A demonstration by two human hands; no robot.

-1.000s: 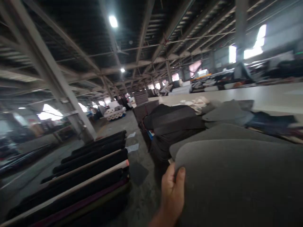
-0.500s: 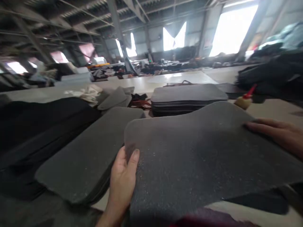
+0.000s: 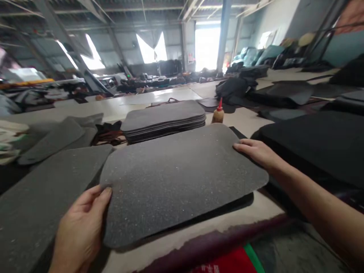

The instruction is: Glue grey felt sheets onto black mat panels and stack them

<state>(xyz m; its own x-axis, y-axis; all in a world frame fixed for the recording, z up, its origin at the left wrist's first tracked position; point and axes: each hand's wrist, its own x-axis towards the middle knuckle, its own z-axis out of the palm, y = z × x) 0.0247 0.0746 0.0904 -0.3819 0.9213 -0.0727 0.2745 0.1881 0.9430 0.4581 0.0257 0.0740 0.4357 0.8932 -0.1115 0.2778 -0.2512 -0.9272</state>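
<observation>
A dark grey sheet with rounded corners and pale specks spans the space between my hands. My left hand pinches its left edge, thumb on top. At the far right edge, my right hand grips it, fingers partly hidden underneath. Below the sheet a black piece shows along the near right side. Just behind lies a neat stack of similar grey sheets. Left of my left hand is another pile of grey sheets.
A yellowish bottle with a red nozzle stands beyond the sheet. Black material is heaped on the right. Smaller grey pieces and brown straps lie back left. The table's near edge is purplish and worn.
My view has swung to the right. The sheet is lower and flatter over the table, and my right hand now grips its far right edge. My left hand keeps its hold.
</observation>
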